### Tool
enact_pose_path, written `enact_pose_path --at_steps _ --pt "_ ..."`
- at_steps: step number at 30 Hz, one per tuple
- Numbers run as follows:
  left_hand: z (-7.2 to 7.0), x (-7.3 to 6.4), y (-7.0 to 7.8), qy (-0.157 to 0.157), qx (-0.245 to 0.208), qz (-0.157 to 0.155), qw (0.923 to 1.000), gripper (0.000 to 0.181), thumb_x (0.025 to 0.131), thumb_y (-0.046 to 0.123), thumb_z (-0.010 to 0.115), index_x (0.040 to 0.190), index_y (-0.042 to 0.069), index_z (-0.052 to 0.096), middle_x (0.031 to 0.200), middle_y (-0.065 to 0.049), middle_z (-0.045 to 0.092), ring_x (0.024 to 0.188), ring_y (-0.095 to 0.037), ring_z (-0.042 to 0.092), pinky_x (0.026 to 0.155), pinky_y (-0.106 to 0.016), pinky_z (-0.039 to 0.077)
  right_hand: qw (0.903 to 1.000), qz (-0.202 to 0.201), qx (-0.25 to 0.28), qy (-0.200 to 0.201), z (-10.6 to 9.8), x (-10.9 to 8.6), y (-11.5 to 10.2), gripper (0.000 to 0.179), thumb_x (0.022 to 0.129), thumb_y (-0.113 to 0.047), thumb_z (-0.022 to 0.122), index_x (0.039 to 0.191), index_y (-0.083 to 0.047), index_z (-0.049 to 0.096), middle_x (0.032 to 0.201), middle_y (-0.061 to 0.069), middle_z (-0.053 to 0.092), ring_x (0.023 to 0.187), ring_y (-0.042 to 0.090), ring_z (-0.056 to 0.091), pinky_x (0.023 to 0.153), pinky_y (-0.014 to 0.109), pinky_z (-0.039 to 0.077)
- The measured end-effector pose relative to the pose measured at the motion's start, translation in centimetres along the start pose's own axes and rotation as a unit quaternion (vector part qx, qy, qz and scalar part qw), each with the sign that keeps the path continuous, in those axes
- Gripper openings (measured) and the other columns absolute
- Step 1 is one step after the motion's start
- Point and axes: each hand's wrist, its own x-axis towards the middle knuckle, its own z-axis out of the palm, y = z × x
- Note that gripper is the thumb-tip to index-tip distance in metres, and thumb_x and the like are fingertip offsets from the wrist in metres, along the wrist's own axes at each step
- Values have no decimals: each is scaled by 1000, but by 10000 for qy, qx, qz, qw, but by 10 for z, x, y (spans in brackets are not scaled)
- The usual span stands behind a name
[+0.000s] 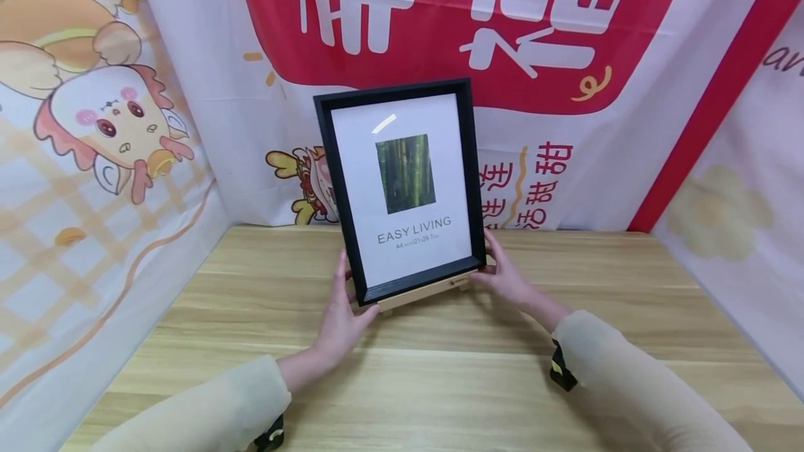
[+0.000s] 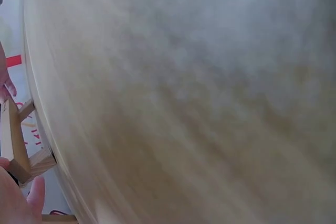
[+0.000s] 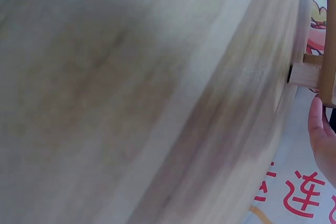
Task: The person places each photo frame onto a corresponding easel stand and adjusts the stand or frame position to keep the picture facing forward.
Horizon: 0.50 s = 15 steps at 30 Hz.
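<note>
A black picture frame (image 1: pixel 402 291) with a bamboo picture and the words "EASY LIVING" leans back on a small wooden easel (image 1: pixel 427 290), slightly turned. My left hand (image 1: pixel 336 323) grips the easel at the lower left corner, thumb at the ledge end and fingers up the side. At the lower right corner my right hand (image 1: pixel 505 277) holds the other end, its fingers partly behind the frame. In the left wrist view the easel's ledge (image 2: pixel 13 140) and feet show beside the left hand (image 2: pixel 16 198). The right wrist view catches the ledge end above the right hand (image 3: pixel 323 135).
Under the easel is a wood-grain table (image 1: pixel 440 389). A printed cloth (image 1: pixel 207 89) with red and white lettering hangs behind, and patterned cloths flank both sides. Dark straps (image 1: pixel 562 368) show at both sleeve cuffs.
</note>
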Motion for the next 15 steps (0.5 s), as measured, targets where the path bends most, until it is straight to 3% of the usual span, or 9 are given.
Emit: enact_pose_path --at_steps 5,10,15 --pt "-2 2 1 -86 -50 -96 9999 122 76 -6 78 155 35 -5 151 -20 30 125 -37 45 92 -43 52 9998 -36 131 169 2 -7 0 105 76 26 61 157 -11 5 147 34 23 122 53 41 92 37 51" --pt "-4 5 3 -245 -113 -247 9993 120 79 -2 78 155 37 -6 147 -22 34 117 -39 52 90 -44 53 9991 152 2 404 5 -21 -4 103 79 23 63 157 -12 6 145 34 26 115 52 49 89 31 53" --pt "-3 7 5 -438 -225 -542 9973 117 81 0 77 155 38 -5 145 -23 36 107 -36 59 83 -36 56 9977 284 -187 593 8 -36 -9 98 83 19 63 157 -14 7 142 33 31 108 48 56 87 30 53"
